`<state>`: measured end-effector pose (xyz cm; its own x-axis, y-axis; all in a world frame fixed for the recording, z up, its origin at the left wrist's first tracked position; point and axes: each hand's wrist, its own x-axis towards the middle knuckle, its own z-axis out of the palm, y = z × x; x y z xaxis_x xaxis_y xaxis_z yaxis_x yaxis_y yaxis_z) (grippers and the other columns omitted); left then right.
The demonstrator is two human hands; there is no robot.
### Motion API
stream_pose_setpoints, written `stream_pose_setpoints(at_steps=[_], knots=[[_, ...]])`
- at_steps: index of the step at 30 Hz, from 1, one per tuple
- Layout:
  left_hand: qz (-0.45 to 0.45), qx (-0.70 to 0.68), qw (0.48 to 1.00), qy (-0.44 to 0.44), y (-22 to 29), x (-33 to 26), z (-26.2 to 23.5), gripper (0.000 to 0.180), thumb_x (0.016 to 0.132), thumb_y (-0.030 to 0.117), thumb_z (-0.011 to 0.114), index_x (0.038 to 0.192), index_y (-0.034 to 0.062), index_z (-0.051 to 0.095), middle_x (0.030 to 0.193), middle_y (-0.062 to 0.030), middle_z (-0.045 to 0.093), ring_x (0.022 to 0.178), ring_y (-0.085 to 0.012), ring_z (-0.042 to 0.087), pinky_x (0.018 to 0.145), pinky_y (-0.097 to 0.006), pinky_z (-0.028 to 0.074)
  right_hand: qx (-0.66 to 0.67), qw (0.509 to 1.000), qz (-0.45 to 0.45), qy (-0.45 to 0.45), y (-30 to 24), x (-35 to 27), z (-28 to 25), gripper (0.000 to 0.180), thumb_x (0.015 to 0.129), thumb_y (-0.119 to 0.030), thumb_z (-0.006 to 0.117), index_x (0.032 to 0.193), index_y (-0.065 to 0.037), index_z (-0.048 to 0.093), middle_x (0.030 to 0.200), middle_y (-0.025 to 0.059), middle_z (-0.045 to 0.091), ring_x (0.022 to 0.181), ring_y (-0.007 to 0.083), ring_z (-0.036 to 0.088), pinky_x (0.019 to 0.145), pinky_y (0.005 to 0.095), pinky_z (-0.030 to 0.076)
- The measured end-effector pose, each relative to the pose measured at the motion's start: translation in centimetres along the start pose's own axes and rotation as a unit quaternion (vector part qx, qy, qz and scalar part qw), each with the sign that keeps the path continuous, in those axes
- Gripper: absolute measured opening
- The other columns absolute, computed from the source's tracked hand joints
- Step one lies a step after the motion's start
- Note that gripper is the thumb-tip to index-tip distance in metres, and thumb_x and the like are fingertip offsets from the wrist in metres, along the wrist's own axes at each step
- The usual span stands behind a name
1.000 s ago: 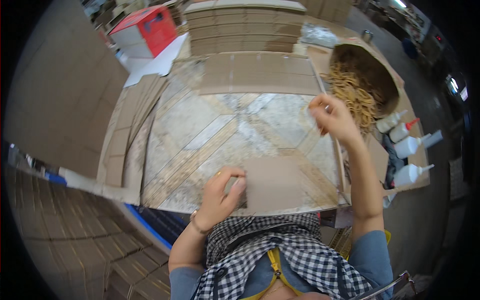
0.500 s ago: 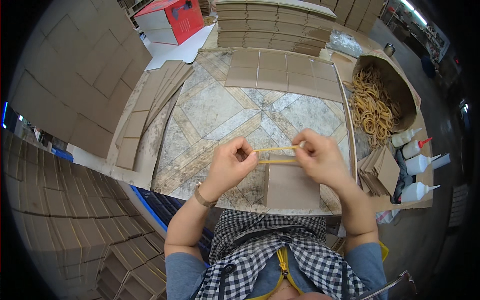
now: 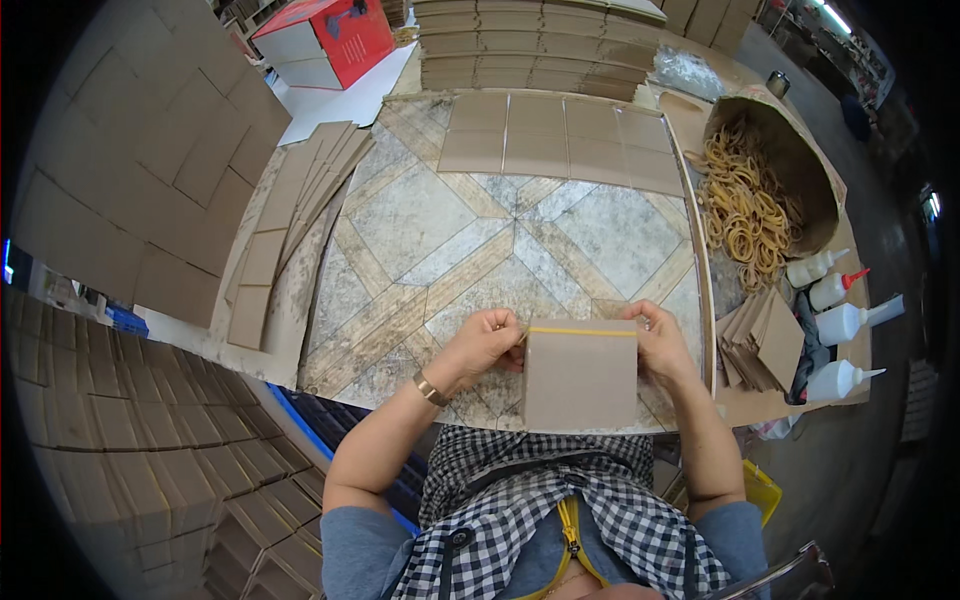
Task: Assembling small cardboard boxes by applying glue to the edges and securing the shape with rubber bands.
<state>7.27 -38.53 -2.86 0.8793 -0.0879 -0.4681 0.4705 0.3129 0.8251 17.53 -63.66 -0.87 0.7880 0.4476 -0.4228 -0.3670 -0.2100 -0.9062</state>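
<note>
— Near the bottom middle of the frame, what did the person hold?

— A small stack of brown cardboard pieces (image 3: 581,375) lay on the desk (image 3: 450,240), close to the person's body. A yellow rubber band (image 3: 580,331) ran straight across the top part of the stack.

— What did the left hand do?

— The left hand (image 3: 487,343) was at the left edge of the stack. Its fingers were pinched together on the left end of the rubber band.

— And the right hand?

— The right hand (image 3: 660,345) was at the right edge of the stack. Its fingers were curled around that edge, by the other end of the band. I could not tell if they pinched the band or just the cardboard.

— What else was on the desk?

— At the upper right was a round tub (image 3: 795,165) full of rubber bands (image 3: 745,210), and some had spilled out near it. Below the tub, at the right edge, lay four white squeeze bottles (image 3: 835,320). Just beside them was a small pile of folded cardboard (image 3: 765,340). Flat cardboard sheets (image 3: 560,140) lay in a row at the top middle, with taller stacks behind them. More cardboard strips (image 3: 290,220) were fanned out at the left. A red and white box (image 3: 325,40) sat at the upper left.
</note>
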Motion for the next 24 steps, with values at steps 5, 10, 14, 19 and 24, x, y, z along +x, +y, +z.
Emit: stream_pose_setpoints(at_steps=[5, 10, 14, 19, 24], knots=[[0.025, 0.082, 0.993, 0.077, -0.1, -0.9, 1.2, 0.011, 0.092, 0.015, 0.049, 0.087, 0.0069, 0.054, 0.079, 0.0003, 0.058, 0.074, -0.0063, 0.058, 0.065, -0.023, 0.048, -0.019, 0.999, 0.037, 0.028, -1.8, -2.0, 1.9, 0.016, 0.090, -0.015, 0.054, 0.101, -0.004, 0.052, 0.071, 0.0017, 0.059, 0.055, 0.0069, 0.052, 0.048, 0.0194, 0.040], [0.200, 0.252, 0.934, 0.156, -0.5, -1.6, 3.2, 0.034, 0.091, 0.009, 0.039, 0.124, 0.0010, 0.041, 0.114, -0.0123, 0.051, 0.101, -0.0185, 0.054, 0.086, -0.031, 0.043, -0.006, 0.999, -0.008, -0.034, 0.0, -1.7, 1.8, 0.036, 0.091, -0.025, 0.043, 0.120, -0.004, 0.047, 0.101, 0.0125, 0.060, 0.094, 0.0146, 0.058, 0.075, 0.0278, 0.047], [0.338, 0.285, 0.887, 0.132, -0.6, -2.6, 3.6, 0.054, 0.089, 0.007, 0.036, 0.141, 0.0025, 0.024, 0.138, -0.0204, 0.035, 0.127, -0.0308, 0.040, 0.105, -0.038, 0.031, 0.009, 0.998, -0.066, -0.010, -1.2, -3.2, 2.7, 0.048, 0.090, -0.028, 0.039, 0.130, -0.001, 0.041, 0.123, 0.0171, 0.050, 0.112, 0.0215, 0.049, 0.094, 0.0329, 0.039], [0.428, 0.342, 0.836, -0.024, 1.4, -3.2, 2.2, 0.069, 0.082, 0.012, 0.050, 0.143, 0.0022, 0.018, 0.144, -0.0215, 0.028, 0.134, -0.0316, 0.030, 0.110, -0.041, 0.023, -0.175, 0.901, -0.396, 0.018, 1.4, -2.7, 0.8, 0.051, 0.088, -0.026, 0.038, 0.128, 0.005, 0.041, 0.130, 0.0210, 0.046, 0.120, 0.0309, 0.045, 0.100, 0.0365, 0.035], [0.349, 0.296, 0.887, -0.068, 1.5, -3.6, 2.0, 0.072, 0.078, 0.008, 0.054, 0.141, 0.0030, 0.020, 0.137, -0.0204, 0.039, 0.127, -0.0289, 0.040, 0.106, -0.038, 0.029, -0.247, 0.862, -0.443, 0.020, 0.9, -3.8, -0.2, 0.042, 0.081, -0.012, 0.045, 0.119, 0.005, 0.050, 0.117, 0.0202, 0.055, 0.110, 0.0331, 0.053, 0.093, 0.0350, 0.041]])
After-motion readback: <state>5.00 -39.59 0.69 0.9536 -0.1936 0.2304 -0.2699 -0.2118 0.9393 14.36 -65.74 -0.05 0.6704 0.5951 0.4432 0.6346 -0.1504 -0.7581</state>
